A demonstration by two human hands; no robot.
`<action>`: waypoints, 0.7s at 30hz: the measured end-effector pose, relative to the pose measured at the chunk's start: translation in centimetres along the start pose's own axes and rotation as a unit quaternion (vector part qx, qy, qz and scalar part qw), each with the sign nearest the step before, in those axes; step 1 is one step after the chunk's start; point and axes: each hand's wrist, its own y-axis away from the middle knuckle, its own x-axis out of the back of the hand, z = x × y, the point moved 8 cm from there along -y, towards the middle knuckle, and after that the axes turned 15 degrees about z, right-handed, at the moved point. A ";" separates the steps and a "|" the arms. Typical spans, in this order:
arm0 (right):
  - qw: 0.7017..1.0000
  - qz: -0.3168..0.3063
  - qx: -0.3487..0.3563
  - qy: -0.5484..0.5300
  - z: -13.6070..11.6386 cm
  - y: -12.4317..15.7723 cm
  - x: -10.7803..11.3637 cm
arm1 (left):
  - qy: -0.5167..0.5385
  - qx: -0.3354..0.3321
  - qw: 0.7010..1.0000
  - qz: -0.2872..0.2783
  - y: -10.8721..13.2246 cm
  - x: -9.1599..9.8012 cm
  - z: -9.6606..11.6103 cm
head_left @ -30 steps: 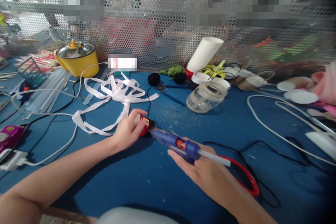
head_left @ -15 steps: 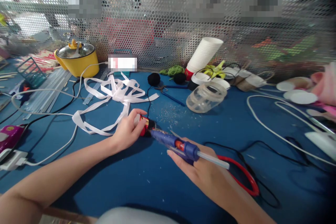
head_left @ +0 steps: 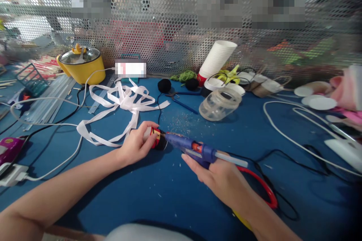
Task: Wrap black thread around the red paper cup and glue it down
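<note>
My left hand (head_left: 135, 144) is closed around a small red, black and white craft piece (head_left: 157, 140) resting on the blue table (head_left: 158, 188). My right hand (head_left: 219, 177) grips a blue glue gun (head_left: 189, 147) with a clear glue stick sticking out of its back. The gun's nozzle touches the craft piece. A black yarn thread runs from the piece back to a black yarn ball (head_left: 164, 85).
A tangle of white ribbon (head_left: 121, 101) lies just beyond my left hand. A clear plastic jar (head_left: 220, 104) lies on its side, with a stack of white cups (head_left: 216, 59) behind. A yellow pot (head_left: 80, 64), cables (head_left: 296, 135) and a red cord (head_left: 263, 188) surround the work spot.
The glue gun has swung a little, its rear rising and turning, while the nozzle stays on the craft piece. My left hand holds still.
</note>
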 end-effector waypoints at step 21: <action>0.976 -0.073 -0.173 -0.113 2.7 -0.2 -2.6 | -0.015 -0.093 0.995 0.013 0.4 0.3 0.9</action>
